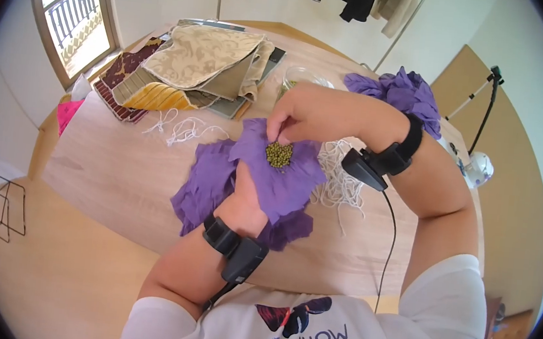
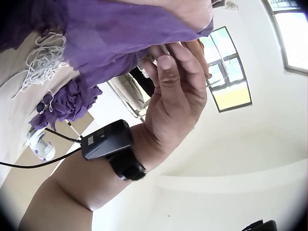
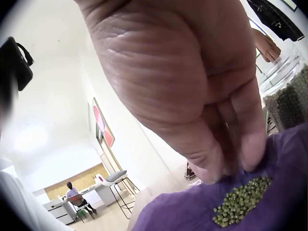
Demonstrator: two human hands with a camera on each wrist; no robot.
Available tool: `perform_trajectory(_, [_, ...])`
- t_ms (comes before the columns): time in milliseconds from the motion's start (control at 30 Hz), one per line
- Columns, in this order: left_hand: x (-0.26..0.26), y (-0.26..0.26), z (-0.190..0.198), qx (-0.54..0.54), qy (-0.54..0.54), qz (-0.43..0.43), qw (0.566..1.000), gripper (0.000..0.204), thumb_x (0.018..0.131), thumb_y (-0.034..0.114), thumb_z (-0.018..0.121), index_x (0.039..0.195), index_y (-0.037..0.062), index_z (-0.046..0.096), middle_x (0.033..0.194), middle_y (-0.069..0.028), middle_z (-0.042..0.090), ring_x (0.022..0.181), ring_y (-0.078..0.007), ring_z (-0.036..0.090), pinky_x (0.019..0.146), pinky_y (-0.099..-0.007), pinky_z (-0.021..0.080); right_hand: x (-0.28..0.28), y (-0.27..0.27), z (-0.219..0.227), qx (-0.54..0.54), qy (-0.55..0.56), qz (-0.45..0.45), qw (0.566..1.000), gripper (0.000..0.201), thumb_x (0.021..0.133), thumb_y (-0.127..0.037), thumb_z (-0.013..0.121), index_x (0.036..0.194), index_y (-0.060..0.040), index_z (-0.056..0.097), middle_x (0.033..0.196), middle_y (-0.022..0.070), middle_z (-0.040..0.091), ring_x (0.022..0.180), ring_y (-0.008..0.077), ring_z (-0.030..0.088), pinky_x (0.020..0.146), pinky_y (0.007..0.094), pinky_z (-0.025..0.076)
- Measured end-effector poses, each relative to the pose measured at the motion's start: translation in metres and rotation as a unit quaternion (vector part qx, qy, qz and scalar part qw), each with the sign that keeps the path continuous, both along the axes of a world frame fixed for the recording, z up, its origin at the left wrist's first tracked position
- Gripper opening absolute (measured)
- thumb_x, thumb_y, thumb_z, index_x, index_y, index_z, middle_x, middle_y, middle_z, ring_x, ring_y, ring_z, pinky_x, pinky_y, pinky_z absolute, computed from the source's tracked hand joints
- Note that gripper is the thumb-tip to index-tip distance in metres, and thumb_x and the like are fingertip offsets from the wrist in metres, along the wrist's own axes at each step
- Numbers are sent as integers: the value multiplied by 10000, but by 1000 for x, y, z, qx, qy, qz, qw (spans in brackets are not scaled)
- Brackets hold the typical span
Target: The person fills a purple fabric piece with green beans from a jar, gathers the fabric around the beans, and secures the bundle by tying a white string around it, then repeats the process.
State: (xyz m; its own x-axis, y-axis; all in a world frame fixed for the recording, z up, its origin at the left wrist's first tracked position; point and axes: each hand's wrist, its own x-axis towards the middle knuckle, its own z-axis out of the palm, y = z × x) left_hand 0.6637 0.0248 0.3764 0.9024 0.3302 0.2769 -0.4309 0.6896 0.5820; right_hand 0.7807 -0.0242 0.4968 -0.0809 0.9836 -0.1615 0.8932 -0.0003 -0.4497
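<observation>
Small green mung beans (image 1: 278, 156) lie in a round heap on a crinkled purple cloth (image 1: 306, 183). Beneath that cloth is my left hand (image 1: 249, 179), bearing it from below; its fingers are hidden. Over the heap, my right hand (image 1: 306, 113) points down with its thumb and fingers curled together, tips right at the beans' edge. In the right wrist view, those fingertips (image 3: 251, 154) meet the cloth beside the beans; I cannot tell what, if anything, they pinch. A clear jar (image 3: 288, 101) of beans stands just beyond the right hand.
Fabric samples (image 1: 197, 58) are stacked at the table's back left, near loose white strings (image 1: 190, 132). More white string (image 1: 339, 176) lies tangled right of the cloth. Another purple bundle (image 1: 409, 94) sits at the back right. A black cable (image 1: 391, 246) hangs from the right wrist camera.
</observation>
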Motion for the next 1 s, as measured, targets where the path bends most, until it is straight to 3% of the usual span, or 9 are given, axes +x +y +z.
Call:
perform_trajectory(333, [-4, 4, -10, -218, -69, -146, 963, 207, 994, 241, 484, 1045, 44, 526, 994, -45, 562, 930, -131, 558, 834, -265, 481, -22, -93, -38, 132, 132, -152, 971, 99, 840, -4, 662, 938, -4, 680, 774, 68, 669, 678, 103, 598, 629, 262, 486])
perform_trajectory(500, [-2, 7, -16, -506, -112, -319, 794, 208, 984, 245, 517, 1020, 44, 561, 995, -31, 578, 942, -122, 561, 837, -269, 479, -41, -122, -88, 66, 158, -107, 979, 121, 797, 3, 690, 916, -8, 669, 816, 121, 667, 732, 243, 652, 668, 346, 504])
perform_trajectory(567, [-14, 2, -11, -37, 5, -47, 998, 208, 978, 234, 515, 1013, 35, 567, 977, -34, 571, 921, -119, 551, 816, -260, 474, -50, -126, -103, 37, 146, -90, 985, 144, 763, -7, 712, 897, -16, 660, 803, 136, 645, 764, 314, 650, 683, 390, 506])
perform_trajectory(667, [-22, -6, 1, 377, 93, 191, 901, 255, 989, 247, 469, 1028, 16, 571, 969, -48, 571, 892, -123, 548, 802, -253, 469, -53, -127, -128, 67, 137, -117, 981, 147, 756, -30, 714, 893, -24, 662, 791, 136, 639, 775, 313, 652, 682, 388, 507])
perform_trajectory(733, [-17, -5, 1, 152, 95, 63, 982, 193, 963, 182, 495, 998, 8, 570, 916, -44, 573, 854, -107, 546, 768, -243, 467, -52, -126, -140, 75, 118, -109, 984, 139, 755, -45, 710, 882, -24, 658, 784, 133, 634, 783, 318, 650, 679, 391, 506])
perform_trajectory(767, [-10, 1, -2, -169, 74, -118, 976, 108, 930, 109, 543, 958, 7, 568, 863, -33, 574, 824, -88, 544, 736, -234, 466, -52, -125, -141, 80, 108, -103, 986, 135, 755, -53, 708, 876, -24, 656, 780, 132, 632, 787, 320, 650, 678, 393, 506])
perform_trajectory(833, [-3, 7, -8, -213, 66, -167, 960, 58, 896, 43, 602, 926, 4, 570, 827, -32, 586, 793, -77, 550, 709, -224, 468, -52, -125, -140, 67, 77, -83, 991, 128, 749, -61, 704, 861, -26, 654, 789, 131, 644, 768, 331, 648, 667, 392, 504])
perform_trajectory(933, [-3, 4, -8, 384, 113, 161, 902, 153, 880, 38, 633, 1015, -4, 576, 909, -62, 617, 816, -104, 581, 736, -237, 486, -44, -129, -123, 68, 103, -88, 988, 103, 759, -57, 702, 842, -28, 649, 775, 119, 648, 703, 295, 639, 629, 365, 496])
perform_trajectory(1000, [-9, -6, -7, 434, 139, 225, 861, 250, 860, 12, 651, 1097, -2, 573, 976, -79, 625, 849, -125, 602, 757, -259, 500, -41, -132, -97, 77, 143, -120, 979, 85, 776, -50, 702, 833, -28, 644, 751, 107, 641, 652, 245, 621, 602, 337, 487])
